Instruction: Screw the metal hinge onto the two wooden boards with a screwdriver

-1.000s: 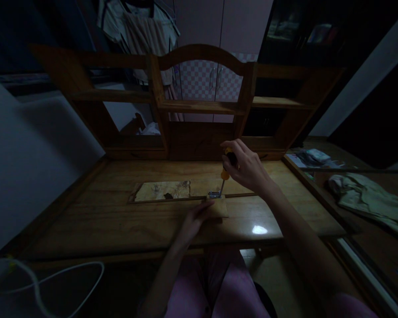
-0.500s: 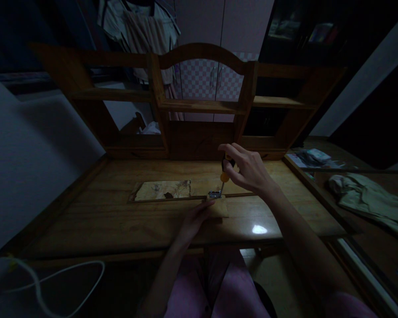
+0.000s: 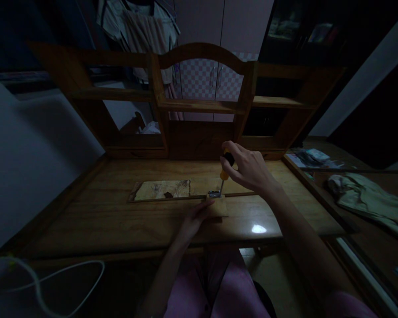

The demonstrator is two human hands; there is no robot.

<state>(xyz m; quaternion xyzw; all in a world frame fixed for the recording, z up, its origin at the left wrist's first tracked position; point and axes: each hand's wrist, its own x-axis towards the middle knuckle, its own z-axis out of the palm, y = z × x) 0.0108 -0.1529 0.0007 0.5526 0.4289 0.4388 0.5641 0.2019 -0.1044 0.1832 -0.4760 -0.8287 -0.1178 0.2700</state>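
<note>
My right hand (image 3: pixel 250 170) is closed round the black and yellow handle of a screwdriver (image 3: pixel 224 173). Its shaft slants down so that the tip meets the right end of a small shiny metal fitting (image 3: pixel 214 193), which looks like a hinge or a latch. That fitting lies along the far edge of a small wooden block (image 3: pixel 219 208) on the desk. My left hand (image 3: pixel 196 216) grips the block from its left side, with the fingertips near the metal piece. Some of the left fingers are hidden from view.
The wooden desk top (image 3: pixel 146 229) has a worn, peeled patch (image 3: pixel 162 190) left of the block. A shelf unit (image 3: pixel 202 106) rises at the back. Folded cloth (image 3: pixel 371 198) lies on the right, and a white cable (image 3: pixel 86 263) loops at the lower left.
My right hand has shifted slightly and its fingers have turned a little on the screwdriver handle. The left hand and the block stay in place.
</note>
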